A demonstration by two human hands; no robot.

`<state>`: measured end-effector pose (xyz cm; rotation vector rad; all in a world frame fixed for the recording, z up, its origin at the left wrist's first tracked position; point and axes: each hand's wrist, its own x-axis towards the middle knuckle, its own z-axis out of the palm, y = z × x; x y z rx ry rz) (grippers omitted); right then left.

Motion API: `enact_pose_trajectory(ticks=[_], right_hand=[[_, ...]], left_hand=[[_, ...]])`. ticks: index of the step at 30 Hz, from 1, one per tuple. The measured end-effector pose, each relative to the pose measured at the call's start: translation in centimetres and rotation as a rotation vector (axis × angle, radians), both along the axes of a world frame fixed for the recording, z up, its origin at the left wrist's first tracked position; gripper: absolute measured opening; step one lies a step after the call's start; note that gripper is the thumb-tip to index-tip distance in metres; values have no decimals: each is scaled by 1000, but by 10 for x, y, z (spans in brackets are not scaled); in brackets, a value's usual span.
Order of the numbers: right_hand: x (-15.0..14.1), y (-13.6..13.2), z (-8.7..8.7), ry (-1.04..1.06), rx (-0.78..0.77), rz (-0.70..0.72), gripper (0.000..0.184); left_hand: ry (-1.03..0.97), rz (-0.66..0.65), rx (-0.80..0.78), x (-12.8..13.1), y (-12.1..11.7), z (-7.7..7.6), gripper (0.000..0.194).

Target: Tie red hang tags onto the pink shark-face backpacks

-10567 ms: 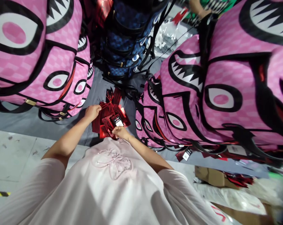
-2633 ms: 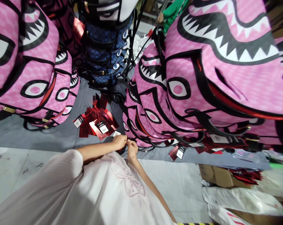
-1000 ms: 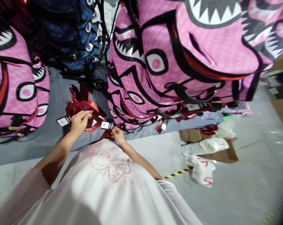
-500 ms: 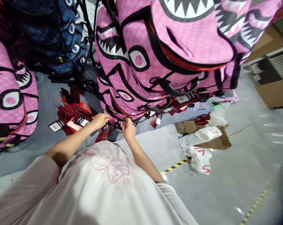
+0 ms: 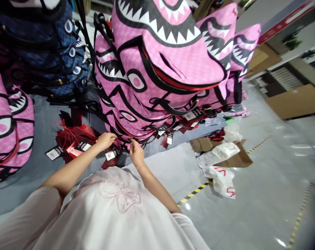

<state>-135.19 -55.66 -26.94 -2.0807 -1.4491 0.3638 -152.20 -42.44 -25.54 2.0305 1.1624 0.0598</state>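
Note:
My left hand (image 5: 106, 141) is closed in a pinch at the lower front edge of a stack of pink backpacks (image 5: 131, 119) printed with shark teeth and eyes. My right hand (image 5: 137, 153) also pinches, just to its right, close to the bottom bag's black handle. A thin dark line runs between the fingertips; its kind is too small to make out. Beneath the hands hangs a black-and-white hang tag (image 5: 111, 155) beside a red one. Left of my left hand lies a pile of red tags (image 5: 76, 133) with red strings.
Blue backpacks (image 5: 50, 52) are stacked at the back left, more pink backpacks (image 5: 19, 132) at the left edge. Grey cloth (image 5: 40, 152) covers the table. On the floor at right are an open cardboard box (image 5: 239, 156), white plastic bags (image 5: 220, 180) and yellow-black tape (image 5: 195, 192).
The view has shifted, so the bags and hands sit slightly further left. Both hands remain pinched at the bottom bag, and the white label below them shows more fully.

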Motion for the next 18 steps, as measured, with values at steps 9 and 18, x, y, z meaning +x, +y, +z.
enact_pose_trajectory(ticks=[9,18], right_hand=[[9,14,13,-128,-147,105,13],[12,0,5,198,-105,-6,29]], left_hand=[[0,-63,-7,14,-7,0,31],[-66,-227,-26,42,-5,-2,34]])
